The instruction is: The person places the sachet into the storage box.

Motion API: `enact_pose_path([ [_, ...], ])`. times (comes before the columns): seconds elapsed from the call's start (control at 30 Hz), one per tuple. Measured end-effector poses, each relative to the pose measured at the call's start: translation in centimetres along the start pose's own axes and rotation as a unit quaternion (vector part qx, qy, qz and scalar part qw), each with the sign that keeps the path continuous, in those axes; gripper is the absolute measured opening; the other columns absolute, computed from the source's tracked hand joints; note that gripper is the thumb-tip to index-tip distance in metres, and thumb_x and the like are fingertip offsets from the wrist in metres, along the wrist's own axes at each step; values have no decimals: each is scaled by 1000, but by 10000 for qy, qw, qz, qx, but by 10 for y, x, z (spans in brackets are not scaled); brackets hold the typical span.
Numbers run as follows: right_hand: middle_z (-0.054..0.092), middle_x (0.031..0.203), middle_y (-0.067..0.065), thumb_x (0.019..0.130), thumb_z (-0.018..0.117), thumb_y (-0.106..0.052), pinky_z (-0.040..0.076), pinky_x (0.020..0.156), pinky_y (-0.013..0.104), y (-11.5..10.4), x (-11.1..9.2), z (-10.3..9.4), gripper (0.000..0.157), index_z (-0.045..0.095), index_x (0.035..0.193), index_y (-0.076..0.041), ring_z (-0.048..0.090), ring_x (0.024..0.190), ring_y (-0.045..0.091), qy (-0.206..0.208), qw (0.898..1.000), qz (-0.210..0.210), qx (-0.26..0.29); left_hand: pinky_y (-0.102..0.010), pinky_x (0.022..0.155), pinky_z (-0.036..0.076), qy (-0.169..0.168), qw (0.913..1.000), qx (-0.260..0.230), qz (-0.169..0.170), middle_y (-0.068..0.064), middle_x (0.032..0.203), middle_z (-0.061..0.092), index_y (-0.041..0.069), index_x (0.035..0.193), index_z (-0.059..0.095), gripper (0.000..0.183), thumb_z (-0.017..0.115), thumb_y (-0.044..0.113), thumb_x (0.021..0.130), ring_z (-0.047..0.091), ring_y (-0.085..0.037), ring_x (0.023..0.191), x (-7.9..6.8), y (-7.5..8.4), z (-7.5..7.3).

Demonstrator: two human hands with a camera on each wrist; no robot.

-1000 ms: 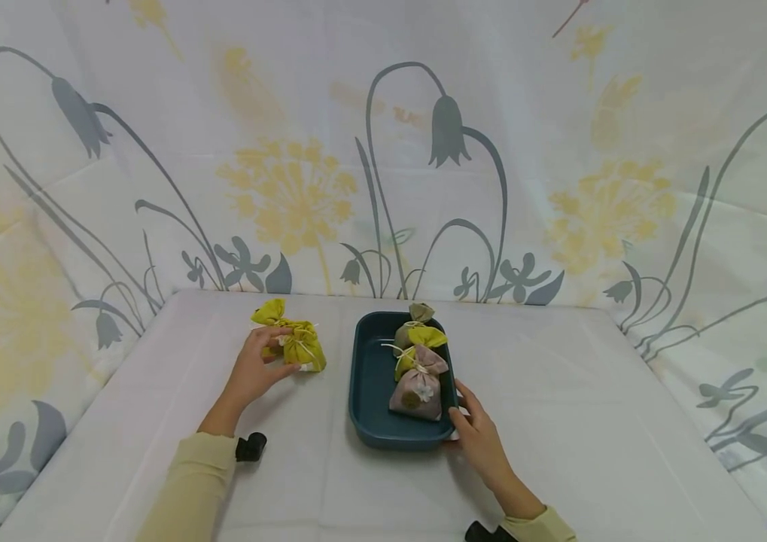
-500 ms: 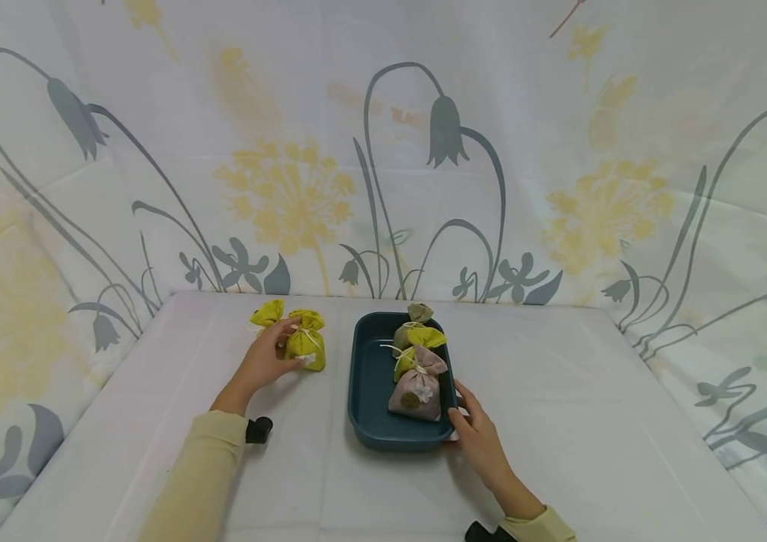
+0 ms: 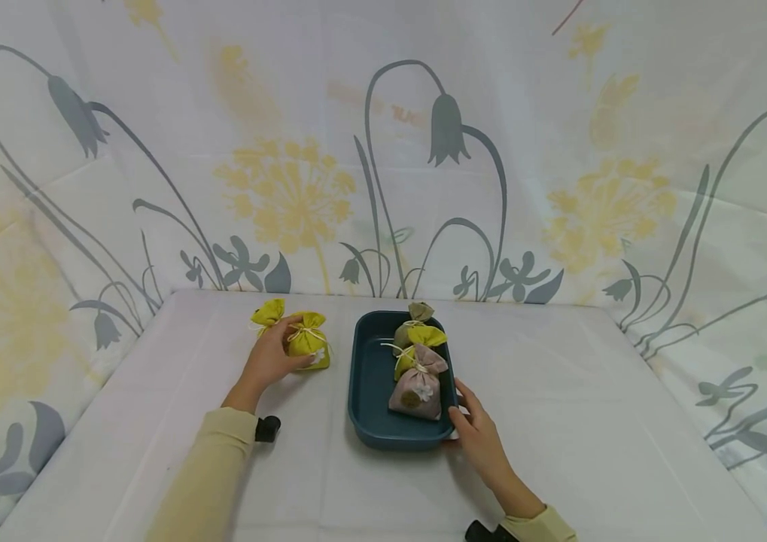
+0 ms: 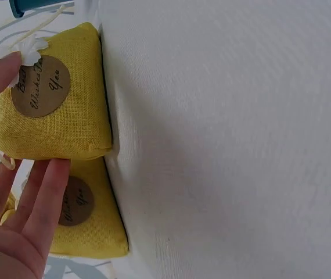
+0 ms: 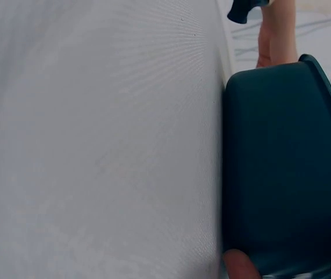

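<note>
Yellow pouch (image 3: 307, 345) outside tray (image 3: 371, 388), edges apart

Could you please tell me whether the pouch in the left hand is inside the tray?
Out: the left hand holds the yellow pouch beside the tray, with white cloth between them.

Wht cloth-covered tbl (image 3: 579, 399), floral backdrop (image 3: 329, 98) w/ gry & ylw prints on 3 sides
</note>
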State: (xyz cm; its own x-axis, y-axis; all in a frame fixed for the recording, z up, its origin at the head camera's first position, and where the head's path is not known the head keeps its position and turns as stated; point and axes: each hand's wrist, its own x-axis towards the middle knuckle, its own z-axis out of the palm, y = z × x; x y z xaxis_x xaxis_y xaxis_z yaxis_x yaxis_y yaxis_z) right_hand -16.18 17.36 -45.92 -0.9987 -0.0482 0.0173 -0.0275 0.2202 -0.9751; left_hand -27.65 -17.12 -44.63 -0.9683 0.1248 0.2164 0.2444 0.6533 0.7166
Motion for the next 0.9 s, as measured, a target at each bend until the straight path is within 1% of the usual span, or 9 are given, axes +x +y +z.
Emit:
enact_pose_path([
  [0.1, 36, 136, 29, 99, 42, -11, 55, 63, 40, 0, 0, 0, 50, 26, 146, -6, 48, 114, 42, -7, 10000, 4, 11, -48, 93, 38, 28, 9997, 77, -214, -18, 121, 55, 9, 134, 44, 73, 81, 20, 72, 50, -34, 111, -1, 4, 1],
  [0.2, 35, 136, 29, 99, 42, -11, 55, 64, 41, -1, 0, 0, 50, 26, 146, -5, 49, 114, 41, -7, 10000, 9, 5, -47, 91, 40, 113, 9994, 157, -302, -16, 118, 57, 7, 132, 46, 70, 81, 18, 72, 52, -32, 107, -1, 5, 3],
  [0.43, 38, 135, 28, 98, 43, -11, 55, 63, 39, 0, 0, 0, 50, 28, 145, -7, 50, 112, 40, 44, 10000, 42, -11, -46, 86, 43, 290, 9987, 231, -347, -13, 114, 58, 9, 128, 49, 65, 80, 19, 71, 56, -32, 101, -3, 4, 6],
  [0.63, 36, 136, 29, 99, 43, -11, 55, 64, 41, 1, 0, 0, 50, 26, 146, -6, 48, 114, 42, -9, 10000, 1, 98, -44, 80, 45, 491, 9982, 197, -280, -12, 111, 60, 11, 125, 52, 60, 79, 20, 72, 58, -30, 94, -6, 3, 7],
  [0.83, 35, 137, 30, 99, 43, -11, 54, 64, 42, 1, 0, 0, 51, 25, 146, -5, 48, 114, 42, -17, 9999, 17, 103, -39, 74, 45, 545, 9976, -10, -430, -10, 107, 60, 13, 123, 54, 56, 79, 19, 73, 57, -26, 89, -8, 6, 1],
  [0.9, 35, 136, 30, 99, 43, -12, 54, 65, 42, 0, 0, 0, 51, 25, 146, -5, 48, 114, 42, -16, 10000, 20, 69, -37, 72, 44, 570, 9975, -52, -422, -9, 107, 59, 13, 123, 54, 56, 79, 19, 73, 57, -25, 88, -7, 9, -2],
])
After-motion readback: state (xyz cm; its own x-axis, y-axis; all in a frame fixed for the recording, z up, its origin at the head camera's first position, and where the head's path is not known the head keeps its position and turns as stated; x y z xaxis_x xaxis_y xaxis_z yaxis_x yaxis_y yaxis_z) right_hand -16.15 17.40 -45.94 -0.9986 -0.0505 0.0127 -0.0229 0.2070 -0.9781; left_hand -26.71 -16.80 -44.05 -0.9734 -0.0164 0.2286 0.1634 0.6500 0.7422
